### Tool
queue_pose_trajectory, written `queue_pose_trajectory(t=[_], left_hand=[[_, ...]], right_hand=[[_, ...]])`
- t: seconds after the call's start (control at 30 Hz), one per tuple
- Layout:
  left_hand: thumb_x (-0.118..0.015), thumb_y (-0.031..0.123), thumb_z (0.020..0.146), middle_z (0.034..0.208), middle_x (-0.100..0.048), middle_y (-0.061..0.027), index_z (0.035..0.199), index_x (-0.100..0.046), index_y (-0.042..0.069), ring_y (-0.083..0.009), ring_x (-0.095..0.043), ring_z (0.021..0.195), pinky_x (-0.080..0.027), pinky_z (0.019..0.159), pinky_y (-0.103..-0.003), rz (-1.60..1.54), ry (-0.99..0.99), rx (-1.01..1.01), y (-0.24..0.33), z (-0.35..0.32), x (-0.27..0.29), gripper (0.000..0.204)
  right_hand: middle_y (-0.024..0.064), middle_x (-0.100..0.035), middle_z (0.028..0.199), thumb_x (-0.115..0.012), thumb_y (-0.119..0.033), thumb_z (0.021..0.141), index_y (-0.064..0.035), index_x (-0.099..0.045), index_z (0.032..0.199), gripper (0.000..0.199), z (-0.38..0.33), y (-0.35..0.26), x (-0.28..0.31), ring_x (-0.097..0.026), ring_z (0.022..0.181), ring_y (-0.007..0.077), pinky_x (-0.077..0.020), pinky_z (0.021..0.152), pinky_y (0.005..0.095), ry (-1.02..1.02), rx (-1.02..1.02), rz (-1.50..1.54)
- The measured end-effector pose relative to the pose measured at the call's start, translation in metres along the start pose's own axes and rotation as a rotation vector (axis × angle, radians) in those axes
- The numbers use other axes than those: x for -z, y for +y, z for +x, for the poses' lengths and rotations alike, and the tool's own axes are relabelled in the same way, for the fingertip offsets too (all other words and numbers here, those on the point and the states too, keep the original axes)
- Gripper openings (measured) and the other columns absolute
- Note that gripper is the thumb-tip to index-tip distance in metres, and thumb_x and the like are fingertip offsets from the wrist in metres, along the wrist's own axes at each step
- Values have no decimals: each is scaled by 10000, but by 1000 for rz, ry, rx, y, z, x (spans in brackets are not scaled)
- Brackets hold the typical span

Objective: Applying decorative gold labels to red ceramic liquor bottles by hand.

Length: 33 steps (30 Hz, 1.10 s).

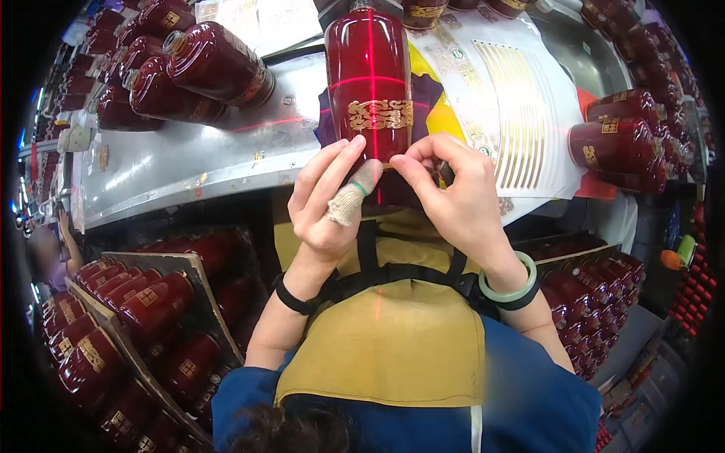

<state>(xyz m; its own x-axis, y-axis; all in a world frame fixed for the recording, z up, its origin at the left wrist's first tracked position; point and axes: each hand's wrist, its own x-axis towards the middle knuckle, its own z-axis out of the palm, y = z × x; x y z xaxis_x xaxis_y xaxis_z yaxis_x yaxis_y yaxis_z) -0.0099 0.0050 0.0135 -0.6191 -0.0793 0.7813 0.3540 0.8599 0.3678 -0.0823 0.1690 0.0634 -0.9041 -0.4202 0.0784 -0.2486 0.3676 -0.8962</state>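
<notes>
A dark red glass bottle point(368, 64) with a raised gold ornamental label point(377, 115) lies in front of me, base toward me. Red laser lines cross on it. At its lower left edge, my left hand point(326, 195) grips the base, the thumb in a knitted cover with a grey tip pressed against it. My right hand point(461, 189) pinches the end of a thin gold strip point(388, 165) at the base's right edge. The rest of that strip is hidden by my fingers. Under the bottle is dark purple and yellow cloth point(445, 119).
A white sheet of gold strips point(516, 113) lies right of the bottle on the metal table point(189, 162). Several red bottles point(219, 64) lie at left, others point(615, 143) at right. Board-walled crates point(198, 275) of bottles flank me below. Another person point(57, 260) is far left.
</notes>
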Motion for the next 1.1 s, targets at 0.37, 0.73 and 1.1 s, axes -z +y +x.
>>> queue_pose_trajectory(t=[0.37, 0.73, 1.1], left_hand=[[-791, -119, 806, 1136, -747, -157, 1077, -734, -72, -304, -725, 1042, -617, 898, -380, -40, 62, 83, 4, -2, -5, 281], [-780, -137, 796, 1136, -747, -164, 1106, -718, -78, -325, -725, 1056, -614, 910, -387, -11, 99, 79, 0, -10, -8, 322], [-774, -141, 798, 1143, -746, -178, 1161, -698, -91, -325, -721, 1061, -611, 924, -392, 23, 79, 37, 0, -9, -7, 374]], right_hand=[[134, -669, 761, -782, -169, 897, 20, -684, 835, 223, 1, 1, 5, -638, 652, 251, -481, 616, 360, -38, 9, 28], [142, -660, 738, -759, -177, 918, 41, -701, 865, 232, 4, -7, 38, -590, 634, 246, -439, 613, 364, -203, -63, 54], [158, -673, 748, -760, -181, 920, 49, -700, 856, 247, 5, 18, 33, -610, 658, 279, -463, 643, 380, -158, -16, 16]])
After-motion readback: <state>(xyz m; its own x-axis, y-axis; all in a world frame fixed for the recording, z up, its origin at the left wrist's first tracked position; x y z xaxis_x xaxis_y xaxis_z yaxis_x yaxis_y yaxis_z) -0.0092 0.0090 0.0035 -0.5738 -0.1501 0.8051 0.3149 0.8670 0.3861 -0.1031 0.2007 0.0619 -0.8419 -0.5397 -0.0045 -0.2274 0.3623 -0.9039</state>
